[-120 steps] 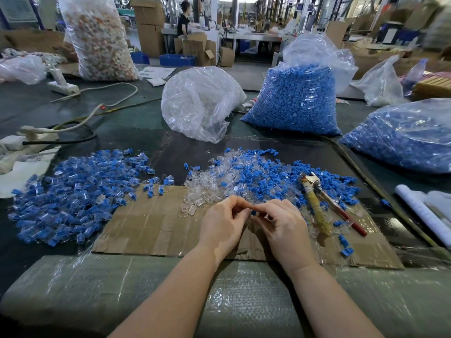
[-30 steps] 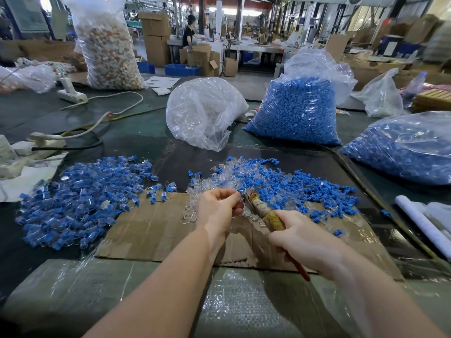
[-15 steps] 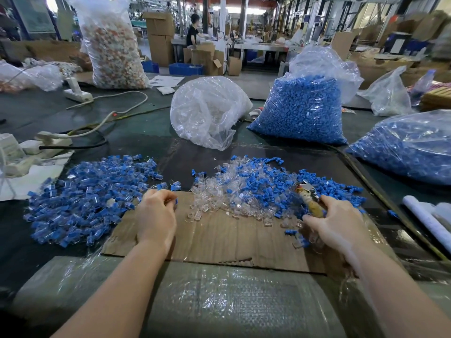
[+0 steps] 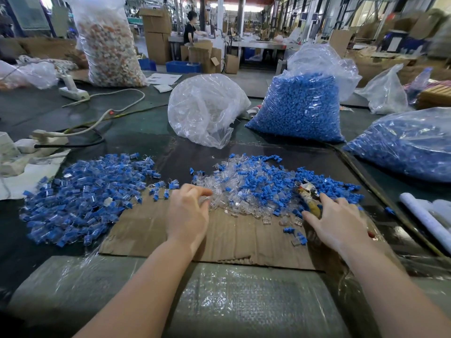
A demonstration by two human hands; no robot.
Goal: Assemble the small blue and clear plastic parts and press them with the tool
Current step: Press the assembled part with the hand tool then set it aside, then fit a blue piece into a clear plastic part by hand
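Observation:
A mixed pile of loose clear and blue parts [image 4: 256,189] lies at the far edge of a cardboard sheet [image 4: 234,237]. Assembled blue-and-clear pieces [image 4: 85,193] are heaped to the left. My left hand [image 4: 188,213] is at the pile's left edge, its thumb and forefinger pinching a clear part [image 4: 207,197]. The pressing tool [image 4: 308,196], pliers with yellowish taped handles, lies on the pile's right side. My right hand [image 4: 338,223] rests over its handles with fingers spread, not gripping it.
At the back stand a clear bag [image 4: 207,111] and a full bag of blue parts [image 4: 300,108], with another blue bag [image 4: 410,145] at right. Cables and a power strip [image 4: 73,93] lie far left. A white roll [image 4: 427,220] lies at right. A wrapped pad [image 4: 219,301] lines the near edge.
My left hand moved from the assembled heap right to the clear parts. My right hand laid the tool on the pile and opened over it.

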